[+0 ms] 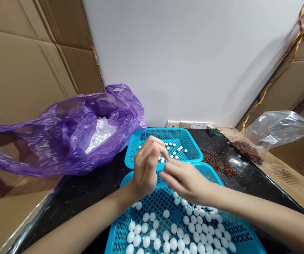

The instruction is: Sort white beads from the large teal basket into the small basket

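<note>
My left hand (149, 167) and my right hand (185, 178) meet over the far end of the near blue basket (120, 231). The left fingers are curled, and the right thumb and fingers are pinched close to the left fingertips. Whatever is between them is hidden or too small to make out. Many white balls (173, 228) lie on the near basket's mesh floor below. Behind the hands, a second blue basket (194, 148) holds several smaller-looking white balls (177, 157), partly covered by the left hand.
A purple plastic bag (69, 141) on the left gapes open over white balls (102, 132). Small reddish-brown pieces (212, 160) lie on the black tabletop (88, 192). At right, a clear bag (276, 128) holds more. Cardboard (16, 77), wall sockets (186, 124) and yellow wires (263, 95) surround it.
</note>
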Demonstrator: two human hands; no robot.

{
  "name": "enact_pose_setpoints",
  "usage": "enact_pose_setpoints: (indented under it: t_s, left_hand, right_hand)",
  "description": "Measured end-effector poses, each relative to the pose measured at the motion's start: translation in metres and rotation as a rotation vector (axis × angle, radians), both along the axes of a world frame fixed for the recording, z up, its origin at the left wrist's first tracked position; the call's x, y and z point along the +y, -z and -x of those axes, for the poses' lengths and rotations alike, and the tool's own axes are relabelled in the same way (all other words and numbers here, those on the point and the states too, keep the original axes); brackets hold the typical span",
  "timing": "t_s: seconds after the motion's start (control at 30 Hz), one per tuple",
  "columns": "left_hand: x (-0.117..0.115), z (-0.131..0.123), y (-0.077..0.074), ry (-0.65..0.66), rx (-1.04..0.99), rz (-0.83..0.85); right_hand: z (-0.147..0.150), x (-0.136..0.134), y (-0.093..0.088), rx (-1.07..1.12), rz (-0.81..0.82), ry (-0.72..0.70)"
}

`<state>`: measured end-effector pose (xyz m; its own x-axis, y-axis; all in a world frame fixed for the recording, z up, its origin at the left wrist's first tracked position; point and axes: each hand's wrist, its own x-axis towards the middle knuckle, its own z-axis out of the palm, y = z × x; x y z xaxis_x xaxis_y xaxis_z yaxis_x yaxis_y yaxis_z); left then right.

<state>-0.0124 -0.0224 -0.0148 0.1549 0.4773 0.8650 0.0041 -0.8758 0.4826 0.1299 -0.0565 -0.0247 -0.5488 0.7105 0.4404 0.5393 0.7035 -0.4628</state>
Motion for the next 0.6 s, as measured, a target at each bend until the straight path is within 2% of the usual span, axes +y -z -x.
enact_pose_setpoints:
  t_s: [0.07, 0.2, 0.3, 0.4, 0.6]
  left_hand:
    - [-0.001, 0.000, 0.001, -0.017, -0.030, -0.011]
    - [-0.002, 0.001, 0.001, -0.025, 0.004, -0.006]
    - [-0.004, 0.002, 0.001, -0.002, 0.021, 0.002]
    - [-0.005, 0.001, 0.001, 0.016, 0.040, 0.000]
    - [-0.007, 0.002, 0.000, 0.024, 0.067, -0.013]
  right_hand:
    - [0.015, -0.001, 0.013, -0.138, -0.043, -0.073]
    - [0.033, 0.008, 0.038, -0.326, -0.121, -0.133]
    - [0.038, 0.012, 0.047, -0.405, -0.169, -0.186]
    - [0.036, 0.013, 0.043, -0.424, -0.187, -0.223]
    - [0.013, 0.018, 0.015, -0.343, -0.135, -0.224]
